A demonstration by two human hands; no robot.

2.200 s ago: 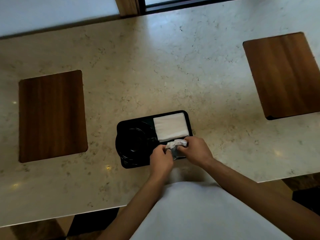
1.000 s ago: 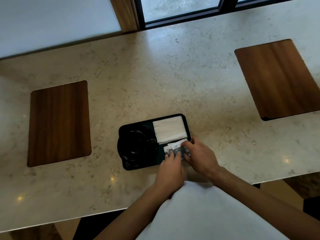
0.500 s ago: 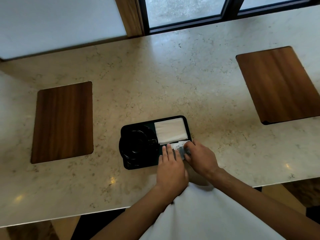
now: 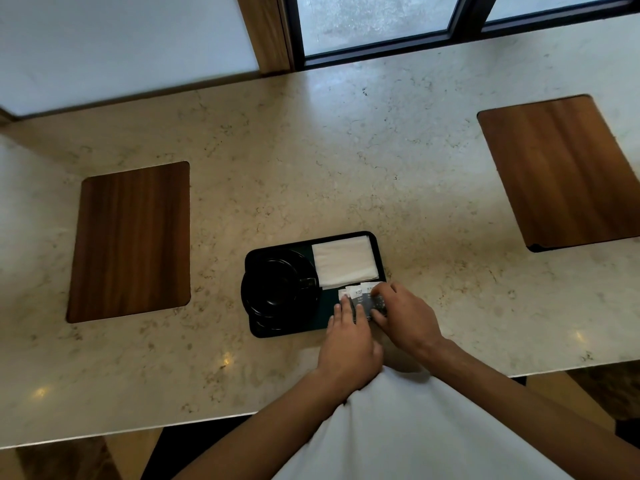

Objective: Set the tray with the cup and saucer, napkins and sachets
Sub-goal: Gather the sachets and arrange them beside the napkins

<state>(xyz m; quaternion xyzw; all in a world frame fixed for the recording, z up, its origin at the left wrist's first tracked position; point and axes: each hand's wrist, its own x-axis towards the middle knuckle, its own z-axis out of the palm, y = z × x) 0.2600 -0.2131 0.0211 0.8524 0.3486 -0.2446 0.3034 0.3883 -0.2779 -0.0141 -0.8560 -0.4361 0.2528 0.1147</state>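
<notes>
A black tray (image 4: 287, 332) lies on the marble counter near its front edge. On the tray's left half stands a black cup (image 4: 273, 289) on a black saucer (image 4: 258, 311). White napkins (image 4: 344, 260) fill the tray's far right corner. Several sachets (image 4: 358, 294) lie fanned in the near right corner. My left hand (image 4: 348, 341) rests flat with its fingertips on the sachets. My right hand (image 4: 403, 315) curls over the sachets from the right, thumb and fingers pinching their right end. Part of the sachets is hidden under both hands.
The marble counter (image 4: 311, 168) has two inset wooden panels, one at the left (image 4: 130, 240) and one at the right (image 4: 561, 171). A window frame (image 4: 298, 32) and a wall run along the far edge. My white garment (image 4: 415, 434) covers the near edge.
The sachets went from held above the tray in both hands to lying on it. My left hand flattened onto them; my right hand stays at their right end. The view tilted up.
</notes>
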